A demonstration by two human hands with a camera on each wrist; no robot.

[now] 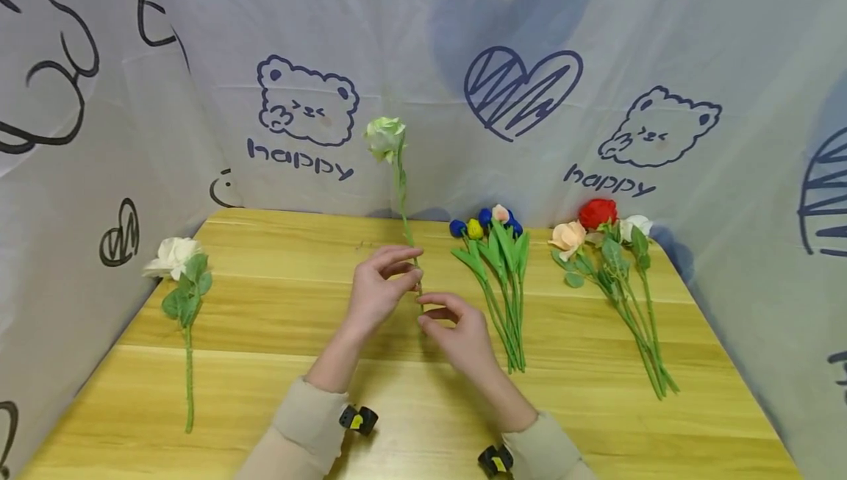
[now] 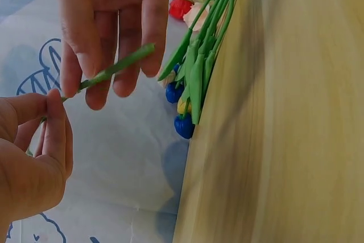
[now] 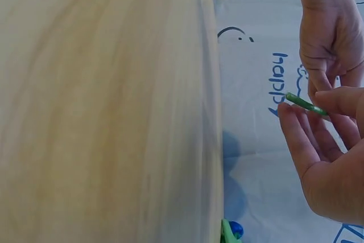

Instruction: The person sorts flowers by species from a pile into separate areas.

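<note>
A single pale green-white rose stands nearly upright above the table, bloom at the top, its long green stem between both hands. My left hand pinches the stem between thumb and fingertips, partway down. Just below and to the right, my right hand pinches the stem near its lower end with thumb and fingers. In the left wrist view, the cut end of the stem pokes out past the right hand's fingers. From the right wrist, the stem end shows beside the thumb; the bloom is out of that view.
A white rose lies on the wooden table at the left. Right of the hands lie blue, yellow and pink tulips. Farther right are a red rose, a peach rose and a white one. A printed cloth stands behind.
</note>
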